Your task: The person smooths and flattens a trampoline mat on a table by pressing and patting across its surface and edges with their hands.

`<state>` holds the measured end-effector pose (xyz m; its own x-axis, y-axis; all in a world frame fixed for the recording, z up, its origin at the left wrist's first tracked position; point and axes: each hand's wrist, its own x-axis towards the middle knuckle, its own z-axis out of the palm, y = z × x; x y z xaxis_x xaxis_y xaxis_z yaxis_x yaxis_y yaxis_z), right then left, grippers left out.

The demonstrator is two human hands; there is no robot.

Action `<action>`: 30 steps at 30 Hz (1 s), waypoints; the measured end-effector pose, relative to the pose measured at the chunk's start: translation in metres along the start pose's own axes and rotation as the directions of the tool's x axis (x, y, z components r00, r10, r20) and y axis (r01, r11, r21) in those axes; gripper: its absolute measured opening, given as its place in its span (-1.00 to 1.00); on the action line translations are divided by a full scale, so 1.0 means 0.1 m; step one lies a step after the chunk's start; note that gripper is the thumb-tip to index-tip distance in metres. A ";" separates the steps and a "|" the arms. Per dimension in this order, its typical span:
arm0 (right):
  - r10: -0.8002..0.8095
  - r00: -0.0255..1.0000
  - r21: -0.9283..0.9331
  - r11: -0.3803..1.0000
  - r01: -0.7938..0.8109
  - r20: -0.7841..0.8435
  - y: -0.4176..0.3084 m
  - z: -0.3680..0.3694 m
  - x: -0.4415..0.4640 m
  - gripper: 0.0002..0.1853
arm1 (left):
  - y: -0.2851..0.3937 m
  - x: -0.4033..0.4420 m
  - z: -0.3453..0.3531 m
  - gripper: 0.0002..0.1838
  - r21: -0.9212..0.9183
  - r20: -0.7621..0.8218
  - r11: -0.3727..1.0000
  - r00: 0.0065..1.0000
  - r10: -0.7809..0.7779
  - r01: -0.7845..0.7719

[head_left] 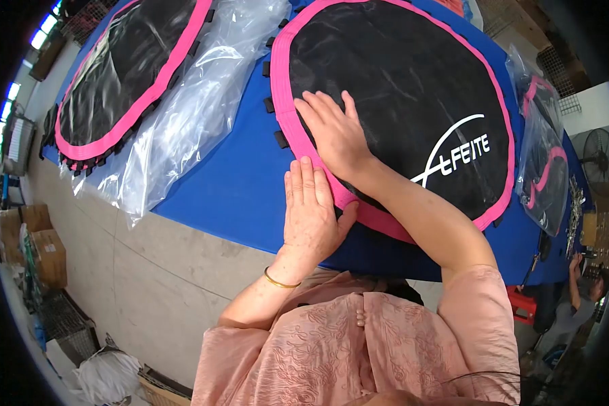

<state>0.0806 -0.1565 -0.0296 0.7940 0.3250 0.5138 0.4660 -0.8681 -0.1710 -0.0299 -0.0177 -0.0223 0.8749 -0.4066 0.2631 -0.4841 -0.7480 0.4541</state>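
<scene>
A round black trampoline mat [386, 81] with a pink border, black edge tabs and white lettering lies flat on a blue-topped table [203, 183]. My left hand [311, 213], with a gold bangle at the wrist, rests flat along the mat's near-left pink border, fingers stretched out and held side by side. Just beyond it, my right hand [335, 139] lies palm down across the border and the black fabric, its fingers spread. Neither hand grips anything; the palms hide part of the border.
Clear plastic sheeting [210, 88] lies left of the mat, beside a second pink-edged mat [128, 68]. Bagged pink and black pieces [545, 169] are at the table's right end. Cardboard boxes [47, 257] stand on the floor at left. Another person [575, 311] is at far right.
</scene>
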 end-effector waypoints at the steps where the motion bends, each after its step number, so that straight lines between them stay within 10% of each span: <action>1: -0.001 1.000 -0.025 1.000 0.001 -0.006 0.02 0.06 0.09 -0.48 | 0.00 0.00 0.00 -0.01 0.012 0.003 1.000 1.000 0.000 0.000; 30: 0.096 0.991 -0.231 0.970 -0.073 0.089 0.35 -0.69 -0.84 -0.42 | -0.05 -0.03 0.10 -0.04 0.081 -0.125 0.996 0.991 0.047 -0.037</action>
<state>0.0032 -0.2402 -0.0213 0.8668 0.2725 0.4177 0.3040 -0.9526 -0.0095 -0.0302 -0.0185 -0.0341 0.8425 -0.3727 0.3889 -0.5140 -0.7722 0.3736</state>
